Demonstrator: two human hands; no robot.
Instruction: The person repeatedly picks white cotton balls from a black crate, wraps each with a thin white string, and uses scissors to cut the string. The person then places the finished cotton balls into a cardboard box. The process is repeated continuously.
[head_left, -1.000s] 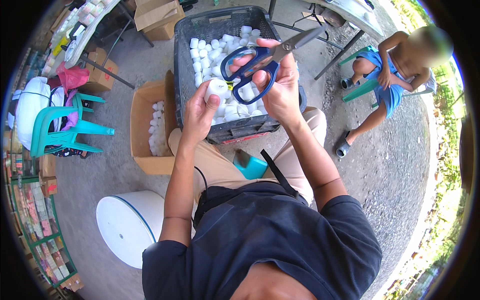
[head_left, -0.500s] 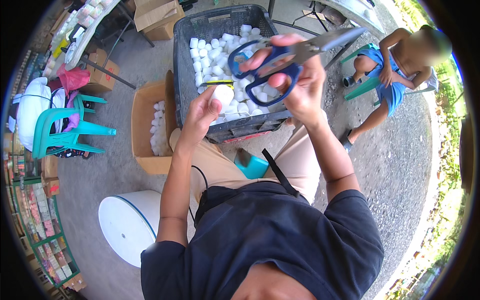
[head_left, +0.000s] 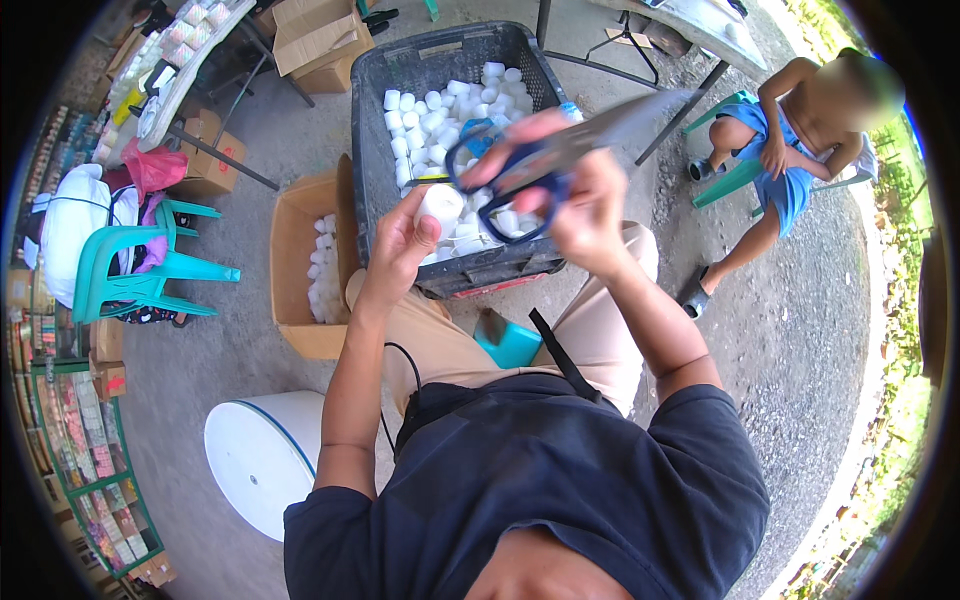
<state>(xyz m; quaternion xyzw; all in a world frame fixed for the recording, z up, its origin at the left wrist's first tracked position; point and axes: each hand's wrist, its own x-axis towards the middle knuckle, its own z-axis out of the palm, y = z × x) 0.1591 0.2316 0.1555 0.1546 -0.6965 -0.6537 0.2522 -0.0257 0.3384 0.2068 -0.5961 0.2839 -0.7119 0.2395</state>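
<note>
White plastic, a small cylindrical bottle (head_left: 440, 205) sat upright in the left hand (head_left: 400, 250), fingers wrapped round its lower half so the top stayed exposed. The right hand (head_left: 580, 215) gripped blue-handled scissors (head_left: 540, 170), fingers through the loops, blades angled away to the right. Both were raised just above the near edge of the dark crate (head_left: 400, 75) of like bottles, beside a cardboard box (head_left: 290, 250) holding more.
</note>
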